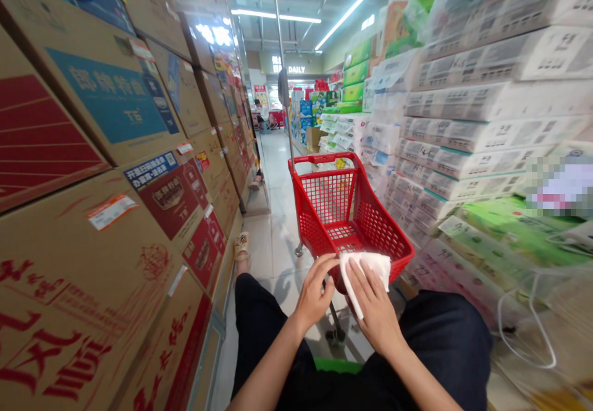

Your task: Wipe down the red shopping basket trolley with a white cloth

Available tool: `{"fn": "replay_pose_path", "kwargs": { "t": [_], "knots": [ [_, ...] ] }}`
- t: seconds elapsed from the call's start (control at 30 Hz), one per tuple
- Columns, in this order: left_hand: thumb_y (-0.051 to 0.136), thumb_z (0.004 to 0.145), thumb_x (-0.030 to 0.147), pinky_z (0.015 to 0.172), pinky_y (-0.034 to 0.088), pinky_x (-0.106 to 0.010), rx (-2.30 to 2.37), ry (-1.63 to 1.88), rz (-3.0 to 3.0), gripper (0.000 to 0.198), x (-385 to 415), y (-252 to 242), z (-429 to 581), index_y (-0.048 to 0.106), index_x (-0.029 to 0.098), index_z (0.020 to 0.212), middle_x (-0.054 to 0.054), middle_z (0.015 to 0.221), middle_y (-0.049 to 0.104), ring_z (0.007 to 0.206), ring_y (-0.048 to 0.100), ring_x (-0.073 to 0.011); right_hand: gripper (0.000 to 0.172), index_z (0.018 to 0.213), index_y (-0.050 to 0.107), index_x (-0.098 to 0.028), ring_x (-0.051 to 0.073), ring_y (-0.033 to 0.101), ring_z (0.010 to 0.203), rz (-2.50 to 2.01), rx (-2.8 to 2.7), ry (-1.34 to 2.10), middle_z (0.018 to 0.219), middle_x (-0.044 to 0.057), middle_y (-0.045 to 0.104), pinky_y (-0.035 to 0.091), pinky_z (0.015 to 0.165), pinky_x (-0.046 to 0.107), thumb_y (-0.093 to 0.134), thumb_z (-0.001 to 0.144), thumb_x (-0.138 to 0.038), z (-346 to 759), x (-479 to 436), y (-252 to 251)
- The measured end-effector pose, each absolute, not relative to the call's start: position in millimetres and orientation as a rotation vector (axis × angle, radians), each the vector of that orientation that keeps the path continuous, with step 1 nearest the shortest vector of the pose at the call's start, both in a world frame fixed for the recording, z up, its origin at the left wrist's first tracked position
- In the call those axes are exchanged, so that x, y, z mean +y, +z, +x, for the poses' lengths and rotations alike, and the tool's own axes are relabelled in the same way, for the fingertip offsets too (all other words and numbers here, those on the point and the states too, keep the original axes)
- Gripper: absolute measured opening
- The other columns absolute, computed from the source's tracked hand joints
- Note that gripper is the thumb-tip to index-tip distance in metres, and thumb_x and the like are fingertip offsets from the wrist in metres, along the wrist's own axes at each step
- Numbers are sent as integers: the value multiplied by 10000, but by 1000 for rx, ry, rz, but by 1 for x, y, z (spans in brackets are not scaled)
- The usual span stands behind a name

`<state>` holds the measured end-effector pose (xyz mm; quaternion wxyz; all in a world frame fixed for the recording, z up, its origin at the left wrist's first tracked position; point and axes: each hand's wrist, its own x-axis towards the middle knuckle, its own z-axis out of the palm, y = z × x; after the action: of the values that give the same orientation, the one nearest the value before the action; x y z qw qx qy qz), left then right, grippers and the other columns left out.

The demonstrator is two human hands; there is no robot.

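A red plastic shopping basket cart [386, 228] with perforated walls stands in front of my knees. Over its near rim lies a folded white cloth [381, 267]. My right hand [374, 303] presses on the cloth with its fingers laid across it, holding it against the rim. Just to the left, my left hand [314, 293] is loosely bent, thumb and fingers apart. Its fingertips reach the basket's near left corner beside the cloth; whether they touch the rim, I cannot tell. The rim under the cloth is hidden.
Stacked cardboard cartons [92, 262] line the left side. On the right rise piles of plastic-wrapped paper packs [472, 139]. A thin metal pole [287, 123] stands at the cart's far left corner. The tiled aisle [275, 151] runs ahead, with a person [258, 108] far off.
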<state>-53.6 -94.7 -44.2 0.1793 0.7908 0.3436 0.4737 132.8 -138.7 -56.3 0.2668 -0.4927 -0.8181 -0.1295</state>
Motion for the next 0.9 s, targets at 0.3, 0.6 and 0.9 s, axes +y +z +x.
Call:
{"fn": "replay_pose_path", "kwargs": {
  "t": [0.3,0.6,0.9],
  "knots": [
    [448,954,108,1014,507,-328,1060,1290,2162,372,-91,-26,-42,554,252,1280,-45,1221,648,1153,613,-180,824,1608,41,-149,314,174,1525,-1269,-2128,-71,1666,151,124,298,1205,528,498,956,-361,129,-152,-48],
    [512,922,124,1218,224,-605,1505,1194,2631,356,-80,-14,-27,626,258,1232,-62,1530,431,1421,380,-289,624,1570,271,-264,310,330,1463,-1376,-2045,-272,1531,91,445,214,1209,606,450,993,-419,174,-120,-64],
    [466,1011,361,1245,244,-502,1219,1012,3069,583,-94,-64,-14,331,187,1550,-88,1542,448,1482,316,-276,522,1491,388,-244,311,378,1414,-1287,-2017,-130,1460,106,478,210,1202,633,439,974,-302,181,-125,-77]
  ]
}}
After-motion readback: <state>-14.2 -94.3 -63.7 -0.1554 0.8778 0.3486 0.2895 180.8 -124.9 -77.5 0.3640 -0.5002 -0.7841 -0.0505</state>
